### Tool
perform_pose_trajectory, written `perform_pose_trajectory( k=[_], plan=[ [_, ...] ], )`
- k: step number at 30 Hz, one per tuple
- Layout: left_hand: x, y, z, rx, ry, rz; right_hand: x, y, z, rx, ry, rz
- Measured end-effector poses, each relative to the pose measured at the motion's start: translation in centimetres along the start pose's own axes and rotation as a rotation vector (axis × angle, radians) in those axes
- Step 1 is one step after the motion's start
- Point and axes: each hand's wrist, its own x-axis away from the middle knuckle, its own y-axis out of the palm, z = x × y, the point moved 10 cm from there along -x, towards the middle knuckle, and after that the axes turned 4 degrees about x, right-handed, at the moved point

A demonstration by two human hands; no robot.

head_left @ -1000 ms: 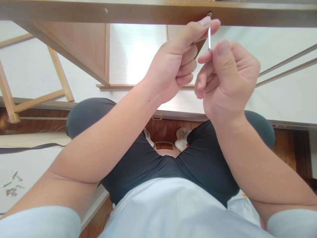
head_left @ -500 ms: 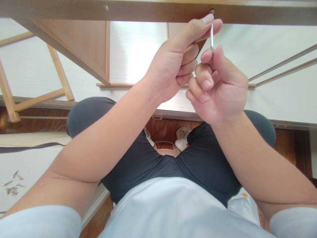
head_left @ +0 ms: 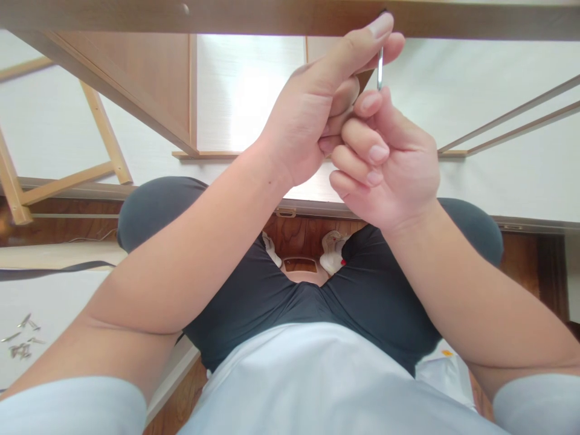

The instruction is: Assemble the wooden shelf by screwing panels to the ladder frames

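A thin metal hex key hangs down from the underside of the wooden beam at the top of the view. My left hand is closed, with thumb and forefinger pinched around the key's upper end, right against the beam. Those fingers hide the spot where key and beam meet. Below it, my right hand is closed too, thumb and forefinger gripping the key's lower end, the other fingers curled near the left hand.
A brown panel slopes down from the beam. To the left, a light wooden frame lies on the white surface. Several screws rest on a white board at lower left. A white plastic bag is beside my right thigh.
My right hand has shifted left with the key's lower end, now closer to my left hand. The left thumb has moved slightly and covers the key's top.
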Motion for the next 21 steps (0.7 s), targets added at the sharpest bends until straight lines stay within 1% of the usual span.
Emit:
perform_pose_trajectory(
  k=[2,3,4,7,11,14,16,19,21],
  plan=[
    [0.1,1.1,1.6,-0.117,0.192,-0.112,0.2,0.4,-0.3,-0.053,0.012,0.006],
    [0.2,1.4,2.0,-0.141,0.252,-0.143,0.4,0.5,-0.4,-0.052,0.011,0.016],
    [0.1,1.4,2.0,-0.137,0.266,-0.153,0.5,0.6,-0.6,-0.035,0.009,0.032],
    [0.1,1.2,1.9,-0.109,0.259,-0.152,0.8,0.6,-1.1,0.013,-0.018,0.09],
    [0.3,1.1,2.1,-0.06,0.24,-0.17,1.1,-0.2,-1.8,0.014,-0.128,0.169],
    [0.3,1.1,1.9,-0.043,0.185,-0.172,1.3,-1.6,-2.7,0.186,-0.269,0.267],
    [0.3,1.0,1.9,-0.073,0.168,-0.16,1.8,-2.5,-3.9,0.316,-0.406,0.361],
    [0.3,1.1,1.8,-0.095,0.163,-0.159,2.9,-2.8,-5.7,0.456,-0.606,0.456],
    [0.2,1.0,1.7,-0.058,0.159,-0.152,3.3,-2.6,-6.4,0.558,-0.674,0.493]
  ],
)
